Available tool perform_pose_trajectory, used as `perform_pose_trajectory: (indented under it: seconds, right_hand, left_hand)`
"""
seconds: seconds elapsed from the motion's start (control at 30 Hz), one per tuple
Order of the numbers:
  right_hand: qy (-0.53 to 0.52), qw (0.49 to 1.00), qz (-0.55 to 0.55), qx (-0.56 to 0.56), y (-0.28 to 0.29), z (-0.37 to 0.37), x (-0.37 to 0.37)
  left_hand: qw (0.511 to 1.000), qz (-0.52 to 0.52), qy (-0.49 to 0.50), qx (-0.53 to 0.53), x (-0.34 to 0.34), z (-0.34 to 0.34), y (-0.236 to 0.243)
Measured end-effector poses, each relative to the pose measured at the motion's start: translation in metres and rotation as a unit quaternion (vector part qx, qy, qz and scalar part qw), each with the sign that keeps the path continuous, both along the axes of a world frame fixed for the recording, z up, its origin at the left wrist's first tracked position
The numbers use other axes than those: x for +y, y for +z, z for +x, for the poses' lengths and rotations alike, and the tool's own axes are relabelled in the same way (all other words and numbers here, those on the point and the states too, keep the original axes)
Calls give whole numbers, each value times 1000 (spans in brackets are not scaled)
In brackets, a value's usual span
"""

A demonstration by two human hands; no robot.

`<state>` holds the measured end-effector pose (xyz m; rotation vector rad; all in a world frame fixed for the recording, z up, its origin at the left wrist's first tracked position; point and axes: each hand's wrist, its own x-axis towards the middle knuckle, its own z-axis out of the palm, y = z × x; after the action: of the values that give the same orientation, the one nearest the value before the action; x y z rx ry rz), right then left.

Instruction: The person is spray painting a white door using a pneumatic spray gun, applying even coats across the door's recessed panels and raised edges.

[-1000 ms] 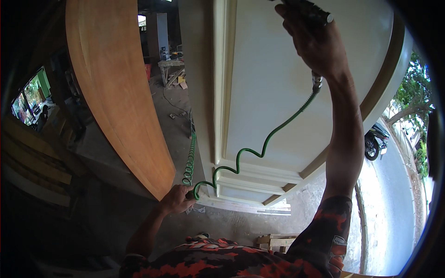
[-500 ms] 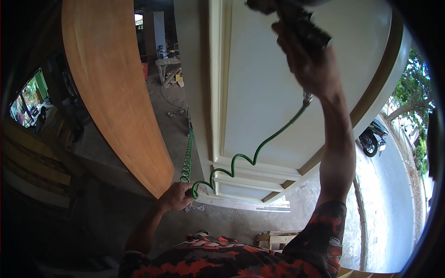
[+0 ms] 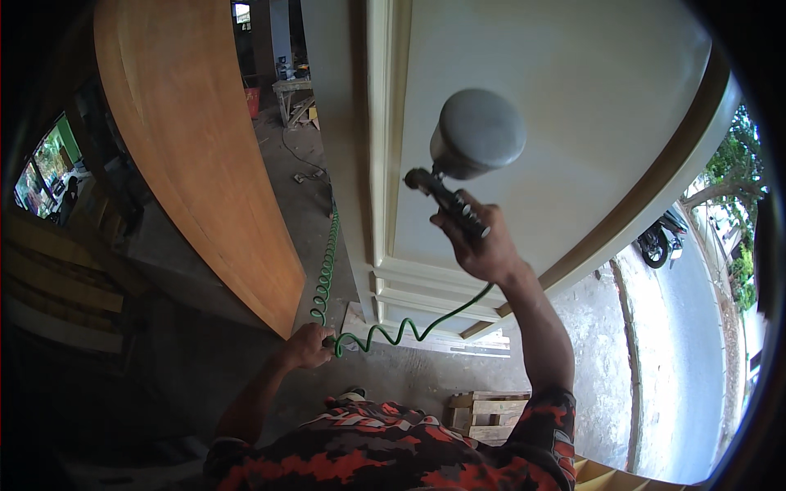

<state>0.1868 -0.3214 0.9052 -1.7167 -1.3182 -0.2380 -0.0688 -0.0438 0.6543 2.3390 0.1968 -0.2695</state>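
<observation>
My right hand point(image 3: 490, 245) is wrapped round the handle of a spray gun point(image 3: 452, 200) with a round grey cup on top. The gun is held in front of a large white panelled door point(image 3: 565, 98), its nozzle end pointing left. From below the gun a coiled green hose point(image 3: 401, 334) runs down to my left hand point(image 3: 309, 346). The fingers of that hand are closed round the hose, low in front of me. Beyond it, more coils of the hose stretch away along the floor side. Part of the gun's handle is hidden by my fingers.
A tall brown wooden panel point(image 3: 196, 155) stands to the left. Near my feet lies a wooden pallet point(image 3: 491, 413). Farther back are a workbench point(image 3: 293, 86) and a red container point(image 3: 253, 102). Outside on the right, a motorcycle point(image 3: 657, 239) stands beside the road.
My right hand has brought the spray gun down and left, and its cup has come fully into view. The hose between my hands hangs lower. My left hand has barely moved.
</observation>
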Motion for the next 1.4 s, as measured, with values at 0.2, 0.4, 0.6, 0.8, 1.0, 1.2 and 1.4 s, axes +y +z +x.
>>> perform_pose_trajectory:
  seconds: [0.2, 0.4, 0.6, 0.8, 1.0, 1.2, 1.4]
  right_hand:
    - [1, 994, -73, 81, -74, -19, -5]
    - [-14, 989, -97, 109, -113, -41, -3]
    - [-59, 990, -96, 89, -58, -55, 20]
    - [-125, 990, -47, -37, 41, -65, 45]
    - [-156, 966, 68, -193, 123, -61, 63]
    - [-259, 920, 60, -288, 195, -94, 78]
    - [-272, 901, 111, -319, 177, -95, 81]
  left_hand:
    - [1000, 29, -3, -8, 0, -5, -27]
    - [998, 51, -9, -23, -3, -7, -42]
    - [1000, 26, -4, -9, 2, -5, -43]
    - [999, -9, -23, -49, 14, 2, -31]
    - [989, -60, -17, -135, 25, 8, -16]
    - [985, -105, -39, -132, 35, 6, 17]
    - [982, -82, -59, -159, 50, 1, 31]
